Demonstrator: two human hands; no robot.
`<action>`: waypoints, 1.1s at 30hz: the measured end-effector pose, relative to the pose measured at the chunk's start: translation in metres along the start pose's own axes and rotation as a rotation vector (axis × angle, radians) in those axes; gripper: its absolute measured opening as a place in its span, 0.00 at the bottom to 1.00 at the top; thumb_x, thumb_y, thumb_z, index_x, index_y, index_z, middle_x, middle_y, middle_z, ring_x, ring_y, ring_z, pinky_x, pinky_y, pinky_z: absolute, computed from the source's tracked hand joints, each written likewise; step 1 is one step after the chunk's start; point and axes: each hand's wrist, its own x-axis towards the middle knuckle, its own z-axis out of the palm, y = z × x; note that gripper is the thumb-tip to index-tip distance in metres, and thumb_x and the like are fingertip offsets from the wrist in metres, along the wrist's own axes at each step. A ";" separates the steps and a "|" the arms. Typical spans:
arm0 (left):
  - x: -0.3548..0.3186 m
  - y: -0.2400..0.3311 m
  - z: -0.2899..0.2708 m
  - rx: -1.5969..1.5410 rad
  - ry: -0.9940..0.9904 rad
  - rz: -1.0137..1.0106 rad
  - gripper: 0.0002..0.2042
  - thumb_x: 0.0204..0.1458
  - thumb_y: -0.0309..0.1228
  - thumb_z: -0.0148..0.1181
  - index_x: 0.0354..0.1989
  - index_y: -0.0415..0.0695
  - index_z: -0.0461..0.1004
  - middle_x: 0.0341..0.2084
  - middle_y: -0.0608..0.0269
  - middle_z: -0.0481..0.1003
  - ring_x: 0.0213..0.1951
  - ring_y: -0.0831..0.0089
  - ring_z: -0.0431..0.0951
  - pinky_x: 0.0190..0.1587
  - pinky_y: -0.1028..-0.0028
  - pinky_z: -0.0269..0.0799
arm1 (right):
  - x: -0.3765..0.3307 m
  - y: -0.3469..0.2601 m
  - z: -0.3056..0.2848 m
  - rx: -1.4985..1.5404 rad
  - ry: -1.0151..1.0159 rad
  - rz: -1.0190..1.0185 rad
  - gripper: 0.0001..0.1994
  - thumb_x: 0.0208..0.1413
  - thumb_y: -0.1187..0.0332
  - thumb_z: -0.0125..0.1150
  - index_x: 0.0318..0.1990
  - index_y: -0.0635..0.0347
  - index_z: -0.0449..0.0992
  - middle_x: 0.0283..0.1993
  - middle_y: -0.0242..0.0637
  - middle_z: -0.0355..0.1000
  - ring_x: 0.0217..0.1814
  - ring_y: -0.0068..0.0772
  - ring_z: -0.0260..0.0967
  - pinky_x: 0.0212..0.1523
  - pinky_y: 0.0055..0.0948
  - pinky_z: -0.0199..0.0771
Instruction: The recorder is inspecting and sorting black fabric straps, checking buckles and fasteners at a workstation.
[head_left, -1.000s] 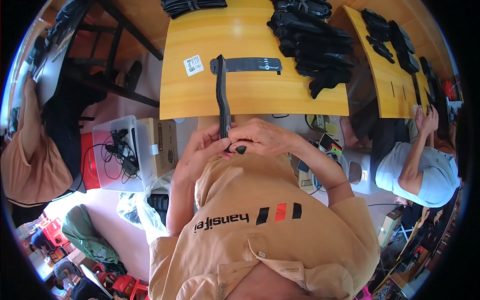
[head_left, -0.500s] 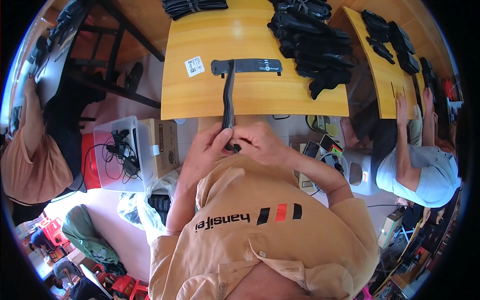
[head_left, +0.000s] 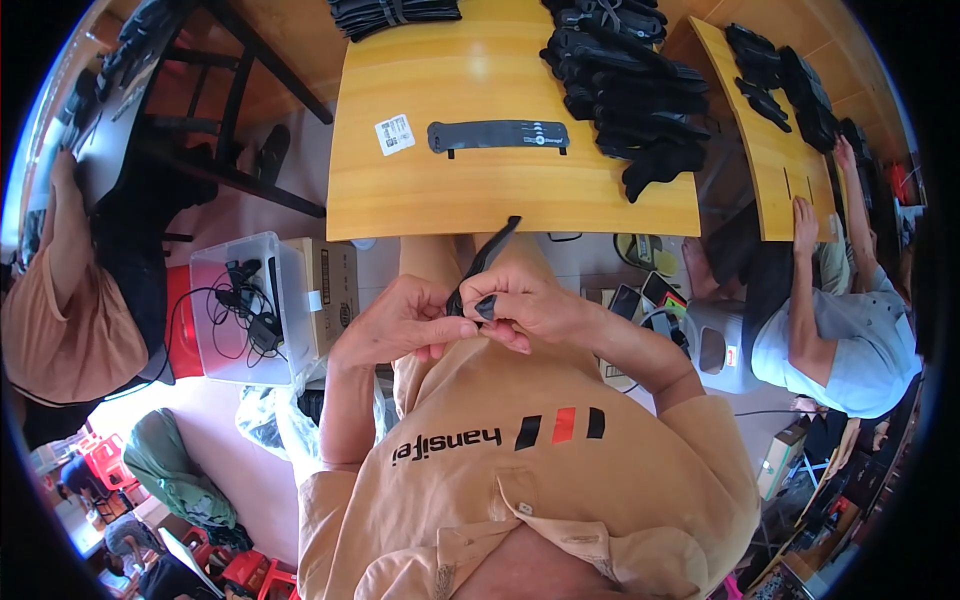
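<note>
Both my hands meet in front of my shirt, just off the table's near edge. A narrow black strap (head_left: 490, 246) runs between them, its far end reaching up to the table edge. My left hand (head_left: 400, 322) grips the strap's lower part, with the thumb pointing across toward the other hand. My right hand (head_left: 535, 302) pinches a short folded end of the strap between curled fingers. On the table lies a flat dark-grey strip (head_left: 500, 136) with pale printing and two small black tabs along its near side. A white label sheet (head_left: 395, 135) lies left of it.
Black folded pieces are piled on the right of the yellow table (head_left: 420, 200); a black stack (head_left: 395, 12) sits at the far left. A clear bin of cables (head_left: 245, 310) stands at left. Co-workers sit on both sides, one by a second table (head_left: 745, 120).
The strap's far end has dropped from over the grey strip to the near table edge and now slants right. My left hand has turned, its thumb now pointing right; my right hand has shifted slightly.
</note>
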 end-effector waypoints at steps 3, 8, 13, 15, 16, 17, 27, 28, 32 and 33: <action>-0.003 0.004 -0.008 -0.054 -0.124 -0.013 0.13 0.51 0.35 0.60 0.23 0.38 0.74 0.12 0.69 0.70 0.15 0.86 0.68 0.16 0.86 0.60 | -0.001 0.007 -0.006 0.212 -0.021 0.028 0.08 0.53 0.73 0.41 0.25 0.63 0.66 0.13 0.28 0.58 0.09 0.17 0.53 0.09 0.17 0.53; 0.001 -0.006 0.002 -0.045 0.095 0.057 0.14 0.52 0.37 0.58 0.25 0.37 0.73 0.14 0.67 0.70 0.16 0.83 0.69 0.18 0.86 0.62 | -0.006 -0.003 -0.023 0.405 0.117 -0.138 0.10 0.56 0.72 0.41 0.23 0.60 0.62 0.13 0.28 0.58 0.09 0.15 0.54 0.09 0.16 0.53; 0.005 -0.004 0.011 -0.003 0.327 0.340 0.19 0.54 0.41 0.54 0.21 0.37 0.71 0.12 0.66 0.69 0.17 0.81 0.69 0.20 0.79 0.64 | 0.001 0.001 -0.021 -0.188 0.221 -0.243 0.10 0.57 0.72 0.42 0.24 0.61 0.63 0.13 0.27 0.58 0.11 0.14 0.56 0.11 0.15 0.55; 0.010 -0.006 0.012 0.206 0.368 0.303 0.19 0.53 0.42 0.55 0.21 0.37 0.71 0.12 0.66 0.69 0.17 0.81 0.69 0.20 0.79 0.63 | 0.002 -0.004 -0.014 -0.257 0.197 -0.199 0.10 0.56 0.71 0.44 0.23 0.60 0.62 0.13 0.27 0.57 0.11 0.14 0.55 0.11 0.15 0.55; 0.014 -0.006 0.013 0.415 0.399 0.266 0.19 0.52 0.43 0.55 0.22 0.37 0.71 0.13 0.65 0.69 0.17 0.81 0.68 0.20 0.79 0.63 | 0.002 -0.006 -0.012 -0.330 0.180 -0.157 0.11 0.56 0.70 0.45 0.22 0.60 0.61 0.14 0.27 0.56 0.11 0.14 0.54 0.11 0.16 0.55; 0.015 -0.004 0.014 0.414 0.400 0.266 0.19 0.52 0.43 0.55 0.22 0.37 0.71 0.13 0.65 0.69 0.17 0.81 0.68 0.20 0.79 0.63 | 0.002 -0.007 -0.014 -0.330 0.179 -0.156 0.11 0.56 0.70 0.45 0.22 0.60 0.61 0.14 0.27 0.56 0.11 0.14 0.54 0.11 0.16 0.55; 0.026 -0.001 0.023 -0.085 0.365 0.202 0.18 0.58 0.36 0.49 0.18 0.40 0.68 0.10 0.70 0.66 0.14 0.85 0.65 0.17 0.83 0.59 | 0.007 0.007 -0.023 0.125 0.147 -0.216 0.10 0.57 0.69 0.45 0.24 0.60 0.64 0.14 0.28 0.58 0.11 0.18 0.54 0.14 0.19 0.56; 0.029 -0.004 0.023 -0.093 0.386 0.233 0.18 0.58 0.36 0.49 0.18 0.40 0.68 0.10 0.70 0.66 0.14 0.85 0.65 0.17 0.83 0.58 | 0.007 0.006 -0.018 -0.206 0.303 -0.298 0.11 0.58 0.68 0.46 0.24 0.61 0.65 0.15 0.28 0.59 0.12 0.19 0.54 0.15 0.19 0.55; 0.031 -0.005 0.027 -0.026 0.434 0.246 0.17 0.58 0.36 0.49 0.18 0.41 0.68 0.10 0.70 0.66 0.13 0.86 0.64 0.16 0.83 0.57 | 0.009 0.010 -0.009 -0.603 0.518 -0.457 0.12 0.58 0.67 0.48 0.24 0.62 0.66 0.16 0.28 0.60 0.14 0.18 0.55 0.18 0.18 0.54; 0.029 -0.004 0.027 -0.052 0.422 0.250 0.17 0.58 0.36 0.49 0.18 0.41 0.68 0.10 0.70 0.66 0.13 0.86 0.63 0.16 0.83 0.57 | 0.008 0.009 -0.007 -0.555 0.510 -0.438 0.12 0.58 0.67 0.48 0.24 0.63 0.67 0.16 0.29 0.61 0.14 0.18 0.54 0.17 0.19 0.54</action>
